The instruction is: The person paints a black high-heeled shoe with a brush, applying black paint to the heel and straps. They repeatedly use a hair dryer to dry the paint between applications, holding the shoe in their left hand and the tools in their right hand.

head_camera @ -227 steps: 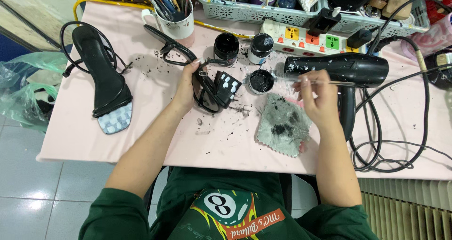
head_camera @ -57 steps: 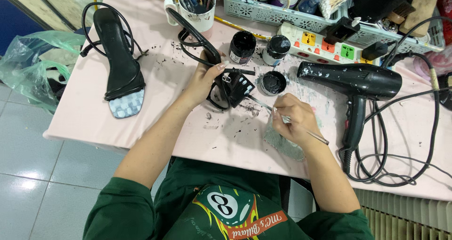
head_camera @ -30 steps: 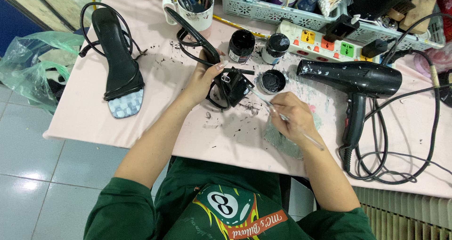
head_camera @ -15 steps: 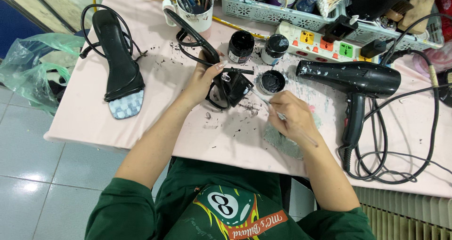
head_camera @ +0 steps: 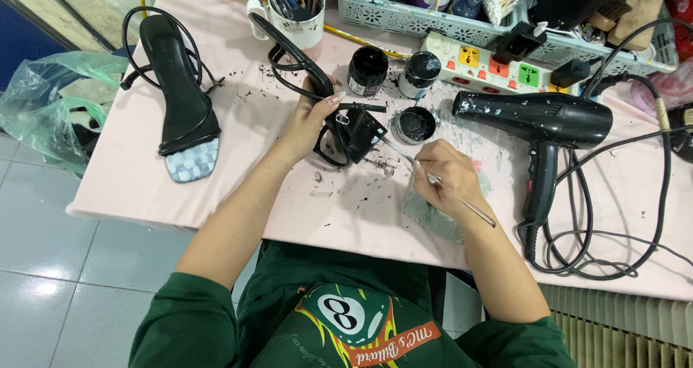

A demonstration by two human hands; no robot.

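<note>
My left hand (head_camera: 312,120) holds a black strappy sandal (head_camera: 346,131) tipped up on the pink table (head_camera: 238,187). My right hand (head_camera: 442,179) grips a thin paintbrush (head_camera: 473,208), whose tip reaches to the sandal's strap end. An open lid of black paint (head_camera: 416,124) sits just beyond the brush. A stained grey rag (head_camera: 433,220) lies under my right hand.
A second black sandal (head_camera: 177,101) lies at the left. A black hair dryer (head_camera: 538,122) and its coiled cord (head_camera: 613,245) take up the right. Two paint jars (head_camera: 367,70), a power strip (head_camera: 498,68), a mug of brushes (head_camera: 292,14) and a basket (head_camera: 404,18) line the back.
Earlier my right hand was raised over the rag away from the sandal; it has since come down and brought the brush tip to the sandal. My left hand keeps its hold.
</note>
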